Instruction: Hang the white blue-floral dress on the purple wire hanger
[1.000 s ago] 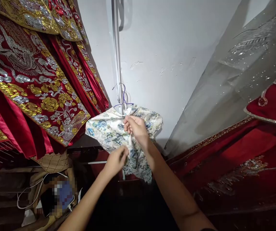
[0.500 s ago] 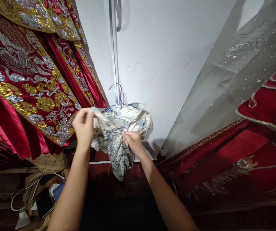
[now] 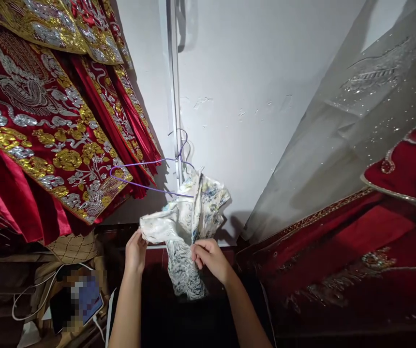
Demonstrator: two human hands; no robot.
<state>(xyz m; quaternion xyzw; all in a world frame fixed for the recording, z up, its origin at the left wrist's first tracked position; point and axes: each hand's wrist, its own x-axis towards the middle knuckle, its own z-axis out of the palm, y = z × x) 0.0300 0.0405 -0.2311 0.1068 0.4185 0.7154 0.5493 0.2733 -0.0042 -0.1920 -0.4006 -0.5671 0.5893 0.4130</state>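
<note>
A white garment with a blue floral print hangs half on a purple wire hanger. The hanger's left arm is bare, while its right arm runs into the cloth. My left hand pinches a pale flap at the garment's left side, below the hanger. My right hand is closed on the gathered front edge near the middle. The gathered, darker-patterned lower part dangles between both hands. The hanger's hook is at a narrow metal upright against the wall.
Red garments with gold and silver embroidery hang on the left. To the right are a sheer sequined white fabric and a dark red beaded garment. Phones and a white cable lie at lower left.
The garment's left side has come off the hanger, exposing its purple left arm. My left hand has moved down with the cloth, and my right hand is lower too.
</note>
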